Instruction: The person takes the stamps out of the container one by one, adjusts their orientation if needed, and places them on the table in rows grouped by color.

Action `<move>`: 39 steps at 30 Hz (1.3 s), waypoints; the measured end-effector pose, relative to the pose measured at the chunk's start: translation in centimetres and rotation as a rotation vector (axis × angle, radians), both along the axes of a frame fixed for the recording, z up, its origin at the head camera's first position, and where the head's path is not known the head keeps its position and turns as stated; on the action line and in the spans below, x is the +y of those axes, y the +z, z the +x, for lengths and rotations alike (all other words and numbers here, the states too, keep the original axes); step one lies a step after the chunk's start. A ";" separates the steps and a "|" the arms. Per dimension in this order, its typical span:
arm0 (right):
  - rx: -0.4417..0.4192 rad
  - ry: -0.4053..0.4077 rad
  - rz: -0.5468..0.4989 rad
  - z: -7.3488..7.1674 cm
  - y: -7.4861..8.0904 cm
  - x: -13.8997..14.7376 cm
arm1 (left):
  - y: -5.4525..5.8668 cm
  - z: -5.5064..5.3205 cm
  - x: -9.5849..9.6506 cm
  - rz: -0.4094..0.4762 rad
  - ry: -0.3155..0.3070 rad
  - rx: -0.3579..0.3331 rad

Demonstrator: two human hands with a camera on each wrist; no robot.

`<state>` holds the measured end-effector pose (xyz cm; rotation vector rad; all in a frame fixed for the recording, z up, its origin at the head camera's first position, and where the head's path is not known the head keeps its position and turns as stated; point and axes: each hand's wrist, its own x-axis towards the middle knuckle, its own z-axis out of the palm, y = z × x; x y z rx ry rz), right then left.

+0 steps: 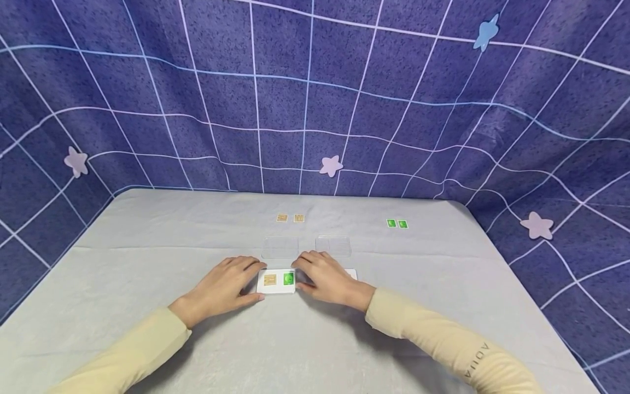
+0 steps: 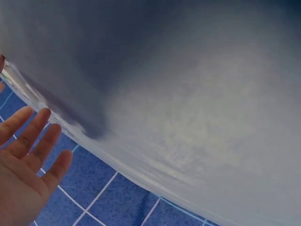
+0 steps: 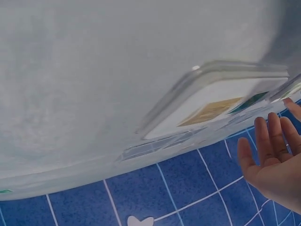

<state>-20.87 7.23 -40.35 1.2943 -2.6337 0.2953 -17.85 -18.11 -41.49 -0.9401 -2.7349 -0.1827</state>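
Note:
A flat white tray [image 1: 276, 289] bearing one tan stamp [image 1: 269, 280] and one green stamp [image 1: 288, 279] lies at the front middle of the table. My left hand [image 1: 221, 287] grips its left end, thumb at the near corner and fingers at the far corner. At the right end, my right hand [image 1: 327, 279] holds it with fingertips at the far corner and thumb by the side. Beneath the right hand lies a second white tray [image 1: 352, 273], mostly hidden in the head view; the right wrist view shows its gold stamp [image 3: 211, 111] and green stamp [image 3: 249, 101].
Behind the hands lie two clear plastic covers [image 1: 280, 248], side by side. Farther back are two loose tan stamps [image 1: 282, 218] and, to the right, two green stamps [image 1: 391, 223]. A blue gridded curtain [image 1: 280, 98] rises behind the grey cloth-covered table [image 1: 147, 246].

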 end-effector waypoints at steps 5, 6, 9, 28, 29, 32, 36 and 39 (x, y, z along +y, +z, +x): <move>-0.029 -0.002 0.010 0.0 0.3 -0.5 | 0.0 -0.1 0.0 0.001 -0.003 0.006; -0.036 -0.002 0.012 -0.1 0.3 -0.6 | 0.0 -0.2 0.0 0.000 -0.003 0.007; -0.062 -0.004 0.021 -0.1 0.2 -0.8 | 0.0 -0.2 0.0 0.001 -0.003 0.010; -0.159 -0.015 -0.002 -0.4 0.0 -1.3 | -0.2 -0.3 0.0 -0.002 -0.005 0.019; -0.164 -0.015 -0.006 -0.4 0.0 -1.3 | -0.2 -0.3 0.0 -0.002 -0.005 0.020; -0.179 -0.019 -0.015 -0.4 0.1 -1.4 | -0.1 -0.2 0.0 0.001 -0.008 0.024; -0.200 -0.028 -0.032 -0.4 0.2 -1.5 | -0.1 -0.2 0.0 0.004 -0.010 0.025; -0.220 -0.044 -0.049 -0.4 0.2 -1.6 | -0.2 -0.2 -0.1 0.004 -0.010 0.023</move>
